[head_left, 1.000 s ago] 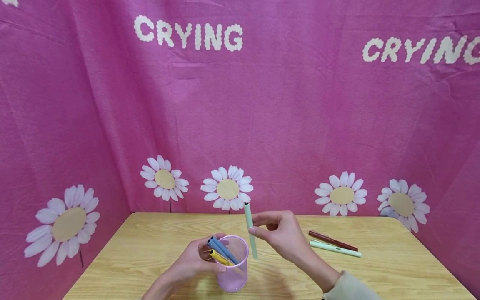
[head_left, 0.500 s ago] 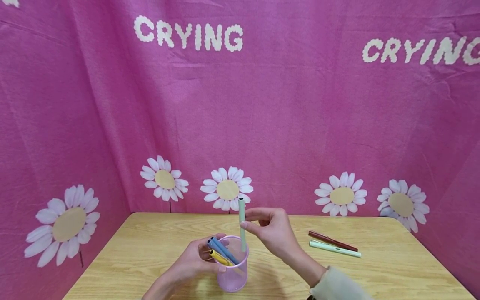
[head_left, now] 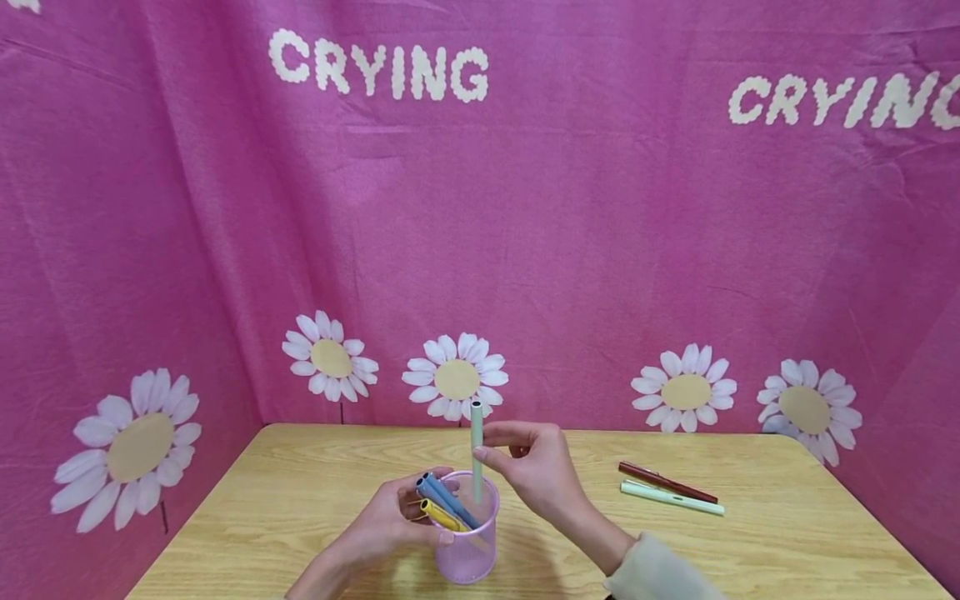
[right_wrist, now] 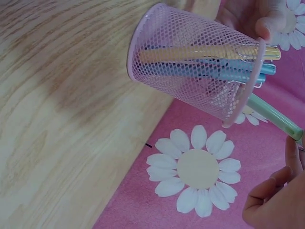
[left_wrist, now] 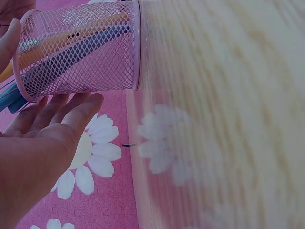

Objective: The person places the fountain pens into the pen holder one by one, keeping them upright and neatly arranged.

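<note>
A pink mesh pen cup [head_left: 467,560] stands on the table, holding blue pens [head_left: 448,498] and a yellow pen [head_left: 442,517] that lean left. My left hand [head_left: 380,525] grips the cup near its rim, with the thumb [left_wrist: 8,44] on one side and fingers [left_wrist: 71,112] on the other. Above the cup's mouth, my right hand [head_left: 536,471] pinches a light green pen [head_left: 477,442] between thumb and fingertips. That pen is nearly upright, its lower end within the rim. In the right wrist view the green pen [right_wrist: 274,117] runs to the cup's mouth.
On the wooden table [head_left: 337,454], to the right, lie a dark red pen [head_left: 667,482] and a mint green pen [head_left: 671,497] side by side. A pink cloth [head_left: 570,250] with daisies and lettering hangs behind and at the sides.
My right hand has moved left, bringing the light green pen from beside the cup to over its mouth, with the lower end now inside the rim. My left hand and the cup have stayed put.
</note>
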`<state>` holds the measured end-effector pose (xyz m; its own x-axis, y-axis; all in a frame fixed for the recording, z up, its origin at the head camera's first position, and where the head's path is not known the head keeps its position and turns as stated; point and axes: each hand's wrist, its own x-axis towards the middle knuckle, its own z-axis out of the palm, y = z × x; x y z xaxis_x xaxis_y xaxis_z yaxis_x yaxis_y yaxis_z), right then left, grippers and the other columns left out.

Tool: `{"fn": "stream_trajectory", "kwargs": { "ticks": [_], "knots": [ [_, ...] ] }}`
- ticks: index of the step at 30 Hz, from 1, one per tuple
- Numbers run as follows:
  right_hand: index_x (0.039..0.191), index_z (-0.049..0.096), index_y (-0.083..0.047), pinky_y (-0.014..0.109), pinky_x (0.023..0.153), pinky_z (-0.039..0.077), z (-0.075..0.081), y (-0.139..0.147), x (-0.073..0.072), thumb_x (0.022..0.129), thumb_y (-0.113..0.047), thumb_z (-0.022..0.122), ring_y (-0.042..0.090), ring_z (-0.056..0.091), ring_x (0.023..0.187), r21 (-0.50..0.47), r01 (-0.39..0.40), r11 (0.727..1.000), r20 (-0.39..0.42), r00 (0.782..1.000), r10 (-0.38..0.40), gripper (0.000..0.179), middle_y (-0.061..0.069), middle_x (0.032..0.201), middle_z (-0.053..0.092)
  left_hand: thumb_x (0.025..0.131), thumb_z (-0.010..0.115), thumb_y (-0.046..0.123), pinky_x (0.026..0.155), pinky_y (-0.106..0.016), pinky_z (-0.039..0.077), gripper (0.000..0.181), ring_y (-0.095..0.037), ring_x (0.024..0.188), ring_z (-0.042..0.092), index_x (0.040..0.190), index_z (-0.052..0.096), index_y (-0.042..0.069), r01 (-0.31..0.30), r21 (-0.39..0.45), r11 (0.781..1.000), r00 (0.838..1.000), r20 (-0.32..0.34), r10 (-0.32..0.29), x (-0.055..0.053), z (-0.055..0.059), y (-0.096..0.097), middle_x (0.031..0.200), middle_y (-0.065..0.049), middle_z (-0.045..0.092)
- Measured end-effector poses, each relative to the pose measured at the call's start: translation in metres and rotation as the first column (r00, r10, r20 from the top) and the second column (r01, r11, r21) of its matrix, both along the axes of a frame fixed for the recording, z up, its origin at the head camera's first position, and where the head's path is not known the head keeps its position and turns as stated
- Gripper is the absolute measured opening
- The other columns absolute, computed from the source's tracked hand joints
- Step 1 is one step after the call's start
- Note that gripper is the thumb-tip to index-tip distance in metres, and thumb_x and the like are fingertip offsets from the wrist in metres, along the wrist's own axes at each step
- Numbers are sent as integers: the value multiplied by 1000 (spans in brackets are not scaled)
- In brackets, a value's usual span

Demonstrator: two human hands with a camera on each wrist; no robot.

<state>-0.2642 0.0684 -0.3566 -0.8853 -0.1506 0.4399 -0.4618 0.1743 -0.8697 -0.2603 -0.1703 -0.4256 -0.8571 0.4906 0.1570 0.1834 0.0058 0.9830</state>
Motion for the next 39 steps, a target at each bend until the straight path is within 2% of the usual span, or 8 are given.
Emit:
{"fn": "stream_trajectory", "kwargs": {
  "ticks": [5,10,16,19,21,26,33,39],
  "knots": [
    [103,83,-4,20,58,36,-6,-2,-1,85,-5,88,12,65,82,2,8,1000,-9,1000,-8,18,5,92,80,86,86,4,98,-30,53,76,-27,116,65,152,48,-8,-4,-1,1000,1000,-3,4,0,0,0,136,-23,65],
    [103,83,-5,19,67,46,-11,-3,-2,85,-3,87,15,70,91,-4,-6,1000,-9,1000,6,19,4,91,80,86,86,4,97,-29,53,76,-27,115,66,151,48,-8,-7,-1,1000,1000,-1,7,1,-1,0,136,-23,66],
    [99,84,-9,19,54,32,-16,-4,-2,84,-3,87,8,59,74,41,22,999,-17,1000,-21,17,0,88,80,86,86,4,96,-30,54,76,-27,114,66,151,48,-9,-7,-6,1000,1000,-13,7,1,0,0,135,-24,65],
    [98,84,-8,19,54,31,-19,-4,-1,84,-4,88,7,54,69,54,25,998,-14,1000,-25,15,0,88,80,87,85,5,98,-32,54,75,-28,115,65,151,49,-7,-13,-12,1000,1000,-1,13,2,1,0,135,-23,66],
    [99,84,-8,19,56,35,-21,-3,-1,84,-5,87,7,59,75,54,20,998,-7,1000,-20,16,0,89,80,88,85,5,99,-33,53,74,-28,115,65,152,49,-6,-16,-14,1000,1000,9,17,2,2,0,134,-22,66],
    [102,83,-7,23,76,52,-26,-2,-1,86,-7,87,12,70,94,58,1,998,-16,1000,0,17,-1,91,80,88,85,4,97,-32,53,75,-28,114,65,152,49,-7,-17,-16,1000,1000,8,17,2,2,0,133,-22,67],
    [102,83,-10,29,82,54,-29,-3,-1,85,-8,87,14,70,95,99,21,995,-9,1000,-20,17,-6,89,80,87,86,5,95,-30,54,74,-27,113,65,151,50,-7,-11,-16,1000,1000,-15,11,-1,1,0,131,-20,68],
    [102,83,-11,50,94,56,-32,-4,-2,86,-10,87,17,71,98,115,19,993,-10,1000,-18,16,-7,88,79,88,85,4,94,-31,55,71,-26,114,66,149,51,-8,3,-19,1000,999,-36,-4,-4,-1,-2,131,-23,67]
  ]
}}
